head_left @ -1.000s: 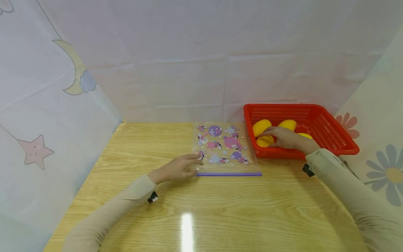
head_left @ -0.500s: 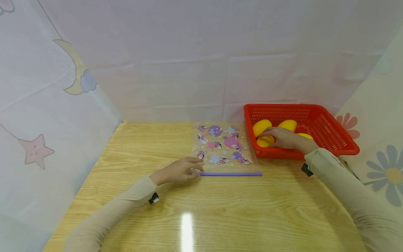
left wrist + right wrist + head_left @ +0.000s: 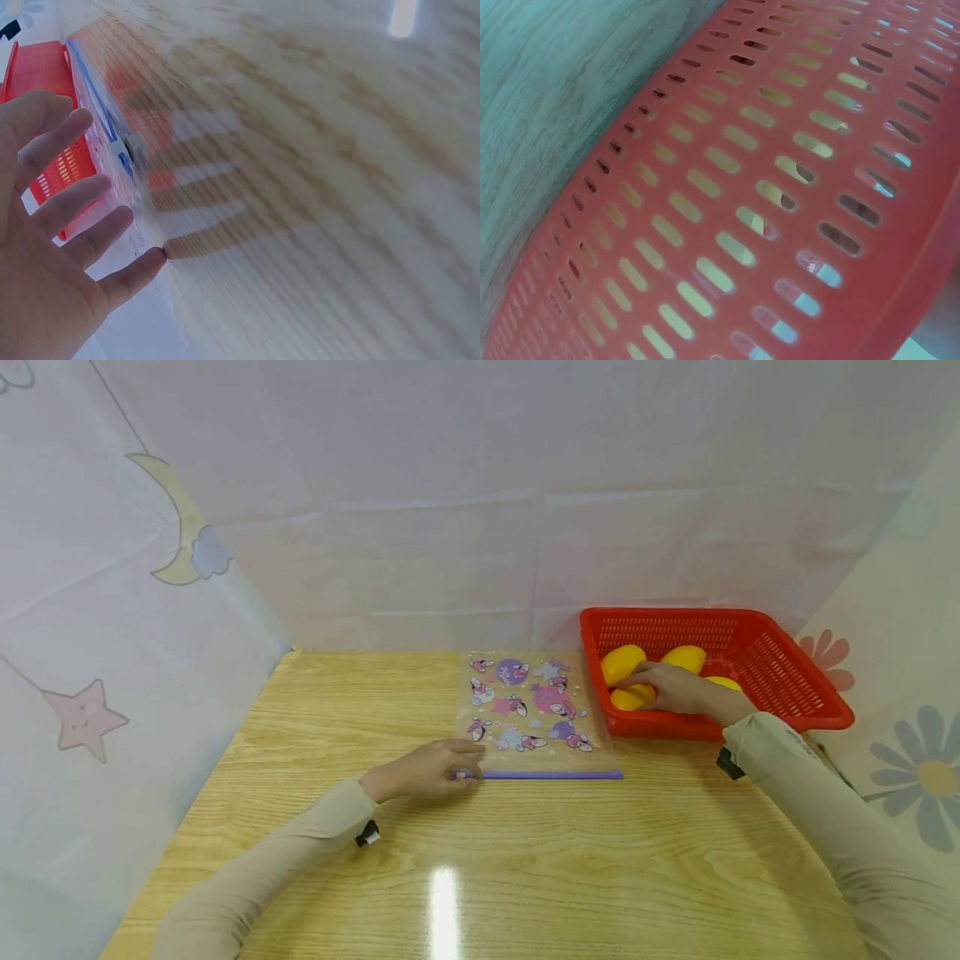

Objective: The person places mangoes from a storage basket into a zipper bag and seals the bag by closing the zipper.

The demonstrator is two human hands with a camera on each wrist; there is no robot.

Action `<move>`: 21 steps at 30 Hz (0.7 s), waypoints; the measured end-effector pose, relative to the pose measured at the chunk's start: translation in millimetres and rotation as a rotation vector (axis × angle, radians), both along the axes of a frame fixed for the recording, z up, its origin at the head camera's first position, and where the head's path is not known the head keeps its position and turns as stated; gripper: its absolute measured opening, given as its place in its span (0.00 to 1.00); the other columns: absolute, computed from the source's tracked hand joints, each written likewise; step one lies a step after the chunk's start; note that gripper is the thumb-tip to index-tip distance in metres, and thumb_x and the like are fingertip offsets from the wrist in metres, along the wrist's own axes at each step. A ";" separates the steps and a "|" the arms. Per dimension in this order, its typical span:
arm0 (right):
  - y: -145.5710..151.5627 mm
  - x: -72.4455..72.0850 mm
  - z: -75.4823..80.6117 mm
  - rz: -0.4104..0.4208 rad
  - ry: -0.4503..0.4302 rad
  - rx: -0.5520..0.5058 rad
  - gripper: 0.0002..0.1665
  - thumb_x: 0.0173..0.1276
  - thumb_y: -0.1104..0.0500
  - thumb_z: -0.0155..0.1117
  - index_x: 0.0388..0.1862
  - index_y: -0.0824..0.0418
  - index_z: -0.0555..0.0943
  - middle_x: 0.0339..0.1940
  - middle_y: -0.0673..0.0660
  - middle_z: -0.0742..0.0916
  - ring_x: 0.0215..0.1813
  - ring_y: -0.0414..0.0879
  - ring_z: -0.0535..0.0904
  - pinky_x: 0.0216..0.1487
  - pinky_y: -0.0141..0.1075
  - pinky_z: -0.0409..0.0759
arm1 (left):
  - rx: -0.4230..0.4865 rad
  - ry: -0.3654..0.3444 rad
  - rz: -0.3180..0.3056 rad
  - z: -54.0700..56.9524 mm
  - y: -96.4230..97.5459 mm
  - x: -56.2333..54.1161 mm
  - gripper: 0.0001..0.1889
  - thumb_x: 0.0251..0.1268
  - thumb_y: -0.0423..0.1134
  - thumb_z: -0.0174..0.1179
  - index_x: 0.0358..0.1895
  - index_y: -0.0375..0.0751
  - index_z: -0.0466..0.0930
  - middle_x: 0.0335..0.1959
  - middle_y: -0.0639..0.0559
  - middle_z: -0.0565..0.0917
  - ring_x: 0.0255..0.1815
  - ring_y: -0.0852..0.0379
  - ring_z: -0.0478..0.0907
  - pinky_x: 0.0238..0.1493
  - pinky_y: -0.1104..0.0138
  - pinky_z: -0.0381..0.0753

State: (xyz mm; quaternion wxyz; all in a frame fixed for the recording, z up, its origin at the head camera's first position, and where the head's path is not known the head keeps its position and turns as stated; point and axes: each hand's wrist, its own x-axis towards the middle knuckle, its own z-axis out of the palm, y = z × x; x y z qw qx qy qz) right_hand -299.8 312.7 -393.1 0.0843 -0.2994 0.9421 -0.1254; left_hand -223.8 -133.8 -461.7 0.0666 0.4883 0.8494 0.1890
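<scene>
My left hand (image 3: 431, 768) hovers at the near left corner of a clear zip bag (image 3: 536, 756) printed with pink and purple figures. Its fingers are loosely bent and spread in the left wrist view, with nothing between them. Beside them lies the bag's white zip slider (image 3: 122, 152), on the purple zip strip (image 3: 551, 774). Inside the red plastic basket (image 3: 780, 672), my right hand (image 3: 678, 687) bends its fingers and thumb over a smooth yellow oval fruit (image 3: 628, 698) at the near left. The right wrist view shows mostly the slotted basket wall, hiding the hold.
Several more yellow fruits, such as one yellow fruit (image 3: 622, 663) at the back left, lie in the basket. The wooden table (image 3: 540, 860) meets a pale cloth backdrop (image 3: 412, 552) behind and at both sides. The basket stands right of the bag.
My left hand has shifted slightly down and right at the bag's corner, and its fingers have bent a little. My right hand stays over the same fruit.
</scene>
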 end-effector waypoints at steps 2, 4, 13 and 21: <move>0.3 0.0 -0.7 -0.016 -0.008 -0.003 0.32 0.64 0.59 0.72 0.65 0.66 0.77 0.61 0.67 0.78 0.56 0.61 0.76 0.60 0.60 0.72 | -0.005 0.008 -0.003 0.2 0.5 0.7 0.10 0.72 0.41 0.59 0.50 0.45 0.86 0.69 0.38 0.71 0.72 0.42 0.64 0.71 0.52 0.61; 0.4 -0.1 -1.2 -0.024 -0.016 -0.008 0.32 0.63 0.60 0.72 0.65 0.66 0.77 0.60 0.66 0.78 0.55 0.61 0.76 0.60 0.61 0.72 | -0.013 0.019 -0.009 0.3 1.3 1.2 0.11 0.73 0.41 0.59 0.51 0.45 0.86 0.68 0.38 0.72 0.71 0.42 0.65 0.70 0.52 0.61; -1.6 -0.8 -0.3 -0.009 -0.012 0.014 0.31 0.61 0.67 0.72 0.64 0.65 0.77 0.58 0.67 0.77 0.53 0.61 0.76 0.58 0.60 0.73 | -0.039 0.054 -0.024 -2.4 2.7 0.5 0.11 0.73 0.42 0.58 0.51 0.46 0.86 0.66 0.38 0.74 0.69 0.42 0.67 0.70 0.52 0.63; -2.1 -2.4 0.0 -0.006 -0.025 -0.001 0.33 0.56 0.72 0.73 0.63 0.66 0.78 0.56 0.66 0.77 0.54 0.63 0.74 0.59 0.63 0.71 | -0.016 0.007 -0.010 -2.8 2.7 -0.5 0.12 0.75 0.39 0.55 0.55 0.45 0.84 0.65 0.40 0.76 0.69 0.40 0.67 0.70 0.51 0.61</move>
